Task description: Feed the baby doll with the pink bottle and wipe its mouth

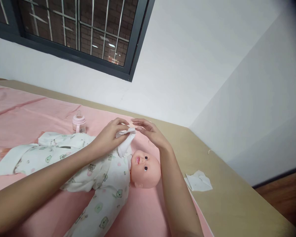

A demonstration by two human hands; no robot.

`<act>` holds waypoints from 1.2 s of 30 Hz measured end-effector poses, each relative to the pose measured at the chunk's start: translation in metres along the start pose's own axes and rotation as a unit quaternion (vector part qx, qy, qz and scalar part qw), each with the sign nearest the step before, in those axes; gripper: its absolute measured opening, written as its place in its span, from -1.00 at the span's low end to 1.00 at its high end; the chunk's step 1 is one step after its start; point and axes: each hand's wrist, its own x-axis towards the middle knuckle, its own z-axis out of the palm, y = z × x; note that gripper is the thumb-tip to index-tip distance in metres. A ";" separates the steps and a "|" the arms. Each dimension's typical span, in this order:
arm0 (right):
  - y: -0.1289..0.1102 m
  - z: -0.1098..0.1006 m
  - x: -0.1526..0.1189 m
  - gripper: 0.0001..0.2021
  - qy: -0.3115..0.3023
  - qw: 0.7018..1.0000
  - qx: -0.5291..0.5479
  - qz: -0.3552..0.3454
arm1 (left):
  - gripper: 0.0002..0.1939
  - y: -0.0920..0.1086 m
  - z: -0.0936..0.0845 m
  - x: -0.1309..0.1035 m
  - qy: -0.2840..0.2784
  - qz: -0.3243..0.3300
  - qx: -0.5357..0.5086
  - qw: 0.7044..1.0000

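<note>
A baby doll [146, 169] lies on its back, its bald head to the right, dressed in a white outfit printed with small green and brown animals. Above its chest, my left hand [114, 131] pinches a thin white tissue [125, 144] that hangs down by the doll's neck. My right hand [150, 130] arches over from beyond the head, fingers stretched and apart, with its fingertips close to the tissue's upper edge. Whether they touch it, I cannot tell. My left forearm crosses in front of the doll's body and hides part of it.
A pink-lidded baby bottle [79, 123] stands behind the doll's legs on the pink sheet [143, 210]. A crumpled white tissue [199, 181] lies on the bare wooden surface [227, 204] to the right. A white wall and a barred window [76, 29] are behind.
</note>
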 end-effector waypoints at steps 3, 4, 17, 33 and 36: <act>-0.033 0.015 -0.004 -0.71 -0.011 0.995 -0.076 -0.057 | -0.76 0.001 -0.009 0.001 0.009 0.009 -0.003 1.000; -0.038 0.019 -0.005 -0.72 0.005 0.993 -0.097 -0.063 | -0.76 0.002 -0.012 0.002 0.011 0.013 -0.001 1.000; -0.045 0.025 -0.009 -0.83 0.055 0.974 -0.203 -0.082 | -0.75 0.008 -0.026 0.004 -0.005 -0.034 0.030 0.999; 0.001 -0.010 -0.002 -0.72 0.107 0.987 -0.015 0.115 | -0.56 -0.028 -0.092 0.016 0.099 -0.124 0.113 0.981; 0.019 -0.020 -0.001 -0.71 0.123 0.981 -0.013 0.151 | -0.44 -0.062 -0.121 0.015 0.091 -0.213 0.127 0.964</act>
